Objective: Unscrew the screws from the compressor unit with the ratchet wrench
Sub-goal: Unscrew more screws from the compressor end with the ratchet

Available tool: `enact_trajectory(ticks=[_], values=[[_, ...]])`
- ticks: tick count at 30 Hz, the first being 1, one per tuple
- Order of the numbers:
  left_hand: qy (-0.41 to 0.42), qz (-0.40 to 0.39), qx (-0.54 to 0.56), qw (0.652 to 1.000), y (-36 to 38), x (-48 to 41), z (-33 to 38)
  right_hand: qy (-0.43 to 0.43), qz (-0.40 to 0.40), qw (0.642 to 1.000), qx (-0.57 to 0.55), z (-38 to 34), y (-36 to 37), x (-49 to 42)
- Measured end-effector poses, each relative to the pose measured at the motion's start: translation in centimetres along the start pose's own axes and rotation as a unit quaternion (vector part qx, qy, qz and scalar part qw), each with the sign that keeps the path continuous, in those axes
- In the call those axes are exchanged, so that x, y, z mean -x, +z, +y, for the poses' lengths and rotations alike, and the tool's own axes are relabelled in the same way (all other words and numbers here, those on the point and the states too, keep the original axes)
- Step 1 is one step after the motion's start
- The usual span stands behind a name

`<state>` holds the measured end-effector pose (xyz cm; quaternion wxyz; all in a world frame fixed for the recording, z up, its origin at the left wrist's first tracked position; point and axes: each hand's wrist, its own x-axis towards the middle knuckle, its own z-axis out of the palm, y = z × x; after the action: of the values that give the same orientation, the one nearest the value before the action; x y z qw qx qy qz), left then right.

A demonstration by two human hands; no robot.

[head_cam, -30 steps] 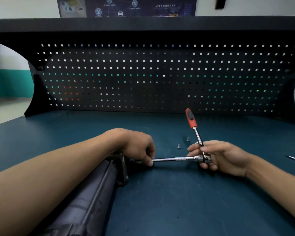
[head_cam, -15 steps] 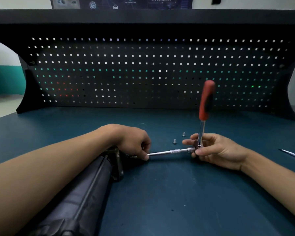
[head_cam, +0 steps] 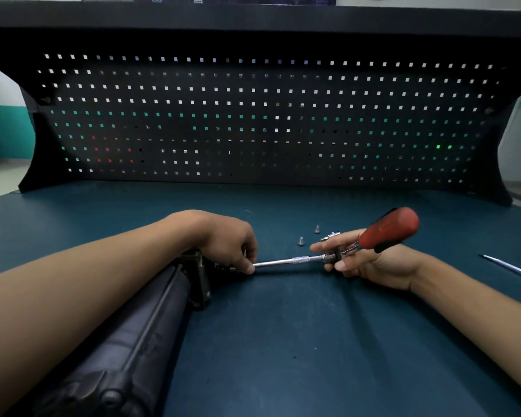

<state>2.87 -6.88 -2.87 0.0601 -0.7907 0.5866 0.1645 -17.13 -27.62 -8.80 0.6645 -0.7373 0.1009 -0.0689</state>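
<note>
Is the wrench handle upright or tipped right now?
Tipped: the red handle leans right over the right hand, which grips the wrench at its head.

Single head view, looking forward-down, close over bench (head_cam: 283, 341).

Open table (head_cam: 283, 341) lies along the near edge's middle and along the far edge before the pegboard (head_cam: 253, 121). The compressor unit (head_cam: 139, 320) fills the near left corner. The ratchet wrench (head_cam: 286, 261) bars the middle, with two screws (head_cam: 301, 241) (head_cam: 317, 229) just behind. A thin rod (head_cam: 512, 267) lies by the right edge.
</note>
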Motion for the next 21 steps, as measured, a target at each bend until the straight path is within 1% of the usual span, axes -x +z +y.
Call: enact_trajectory(ticks=[3,7,12,21], values=[[0.003,0.003,-0.013,1.000,-0.09,0.01,-0.07,0.008,0.014,1.000,-0.004,-0.17,0.33,-0.09],[0.002,0.001,-0.028,1.000,-0.05,-0.13,0.01,0.022,0.040,0.998,-0.047,-0.41,0.63,-0.21],[0.001,0.002,-0.029,1.000,-0.10,-0.05,0.11,0.009,0.073,0.995,-0.064,-0.27,1.02,-0.60],[-0.004,0.005,-0.019,1.000,-0.15,-0.01,0.12,0.035,0.090,0.993,-0.061,-0.28,0.86,-0.81]])
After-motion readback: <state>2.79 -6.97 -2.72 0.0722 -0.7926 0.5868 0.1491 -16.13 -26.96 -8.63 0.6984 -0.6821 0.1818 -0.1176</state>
